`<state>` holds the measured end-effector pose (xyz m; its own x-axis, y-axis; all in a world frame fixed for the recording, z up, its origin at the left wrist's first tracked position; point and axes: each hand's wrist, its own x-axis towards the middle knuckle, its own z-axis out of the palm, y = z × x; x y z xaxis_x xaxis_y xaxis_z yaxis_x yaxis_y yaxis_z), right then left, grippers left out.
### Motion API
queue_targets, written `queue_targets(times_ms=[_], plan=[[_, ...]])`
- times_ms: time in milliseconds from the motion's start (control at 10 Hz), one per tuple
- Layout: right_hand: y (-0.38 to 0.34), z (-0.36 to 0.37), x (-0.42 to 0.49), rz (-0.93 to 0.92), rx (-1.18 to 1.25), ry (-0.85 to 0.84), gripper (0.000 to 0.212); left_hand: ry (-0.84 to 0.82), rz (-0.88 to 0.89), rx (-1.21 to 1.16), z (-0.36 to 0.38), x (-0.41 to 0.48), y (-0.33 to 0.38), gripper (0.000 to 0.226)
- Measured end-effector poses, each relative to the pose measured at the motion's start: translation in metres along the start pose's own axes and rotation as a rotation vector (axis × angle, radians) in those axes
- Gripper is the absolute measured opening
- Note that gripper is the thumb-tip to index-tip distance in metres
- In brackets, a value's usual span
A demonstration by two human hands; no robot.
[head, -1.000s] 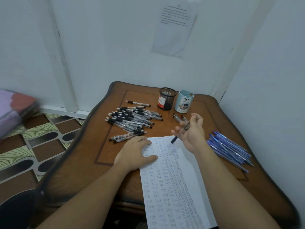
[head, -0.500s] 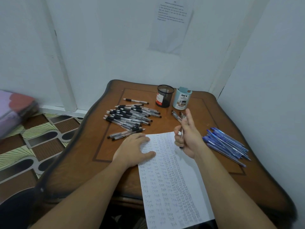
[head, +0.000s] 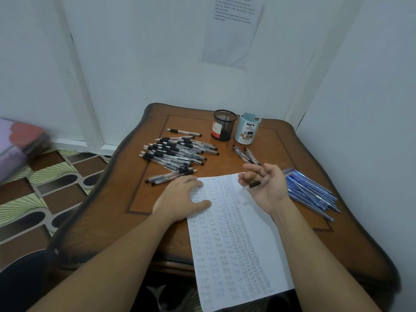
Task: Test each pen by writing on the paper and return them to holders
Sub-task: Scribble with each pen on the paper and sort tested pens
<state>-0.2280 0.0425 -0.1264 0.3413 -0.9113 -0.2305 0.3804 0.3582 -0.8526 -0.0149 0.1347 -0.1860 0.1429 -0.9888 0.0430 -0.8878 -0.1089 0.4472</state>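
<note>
One pen (head: 254, 183) held in the right hand's (head: 267, 188) curled fingers, lying crosswise over the paper's (head: 236, 244) top corner. Left hand (head: 180, 199) is spread flat on the sheet. Black cup (head: 224, 124) and blue cup (head: 247, 131) (the holders, I'd guess) stand straight ahead of it, nearer the right hand.

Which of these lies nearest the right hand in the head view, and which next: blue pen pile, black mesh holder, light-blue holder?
1. Blue pen pile, just right of the right hand, which holds a pen.
2. Light-blue holder, behind the hand.
3. Black mesh holder, farther back-left.
</note>
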Motion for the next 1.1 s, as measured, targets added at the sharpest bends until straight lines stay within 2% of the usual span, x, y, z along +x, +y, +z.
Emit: queue_targets(times_ms=[100, 200, 300, 500, 700, 1100], plan=[[0.003, -0.014, 0.003, 0.019, -0.112, 0.041, 0.077, 0.003, -0.002, -0.005, 0.000, -0.001, 0.001, 0.070], [0.010, -0.021, 0.002, -0.007, -0.331, 0.029, 0.068, -0.001, -0.006, -0.008, -0.002, -0.001, 0.002, 0.070], [0.021, -0.027, 0.002, -0.064, -0.442, -0.029, 0.026, -0.001, -0.010, -0.016, -0.002, -0.001, 0.002, 0.069], [0.037, -0.031, 0.005, -0.127, -0.581, 0.004, 0.024, -0.005, -0.012, -0.007, -0.003, -0.001, 0.004, 0.069], [0.046, -0.033, 0.003, -0.247, -0.764, 0.208, 0.036, 0.009, -0.014, -0.026, -0.001, -0.001, 0.002, 0.068], [0.050, -0.035, 0.006, -0.265, -0.875, 0.167, 0.031, 0.010, -0.020, -0.038, -0.003, -0.001, 0.004, 0.067]])
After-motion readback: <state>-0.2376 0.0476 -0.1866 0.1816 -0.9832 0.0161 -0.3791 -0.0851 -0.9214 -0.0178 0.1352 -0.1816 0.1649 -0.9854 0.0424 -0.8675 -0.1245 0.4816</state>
